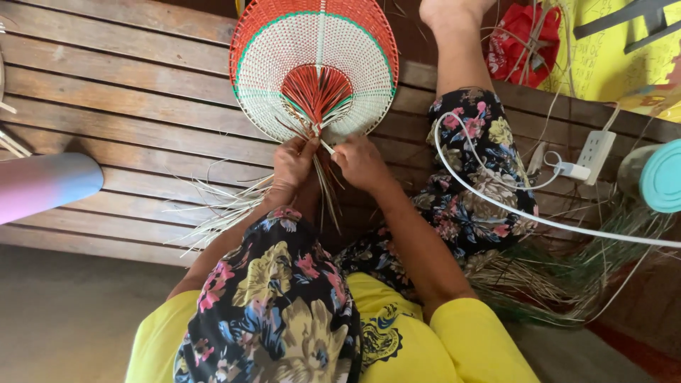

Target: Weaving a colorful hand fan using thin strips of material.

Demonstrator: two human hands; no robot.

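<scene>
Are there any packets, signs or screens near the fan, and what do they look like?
Yellow sheet: top right, flat, bright yellow with faint dark markings, a dark bar across its corner.
Red bag: top right, beside the yellow sheet, crumpled and shiny, strips lying over it.
Screens: none in view.

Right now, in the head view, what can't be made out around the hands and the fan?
- Woven fan: top rim cut off by the frame's upper edge.
- Fan's base, where the strips gather: covered by left hand and right hand; the fingers' grip is unclear.
- Teal lid: cut off by the right edge.
- White cable: runs out of frame to the right, so its far end is unseen.
</scene>
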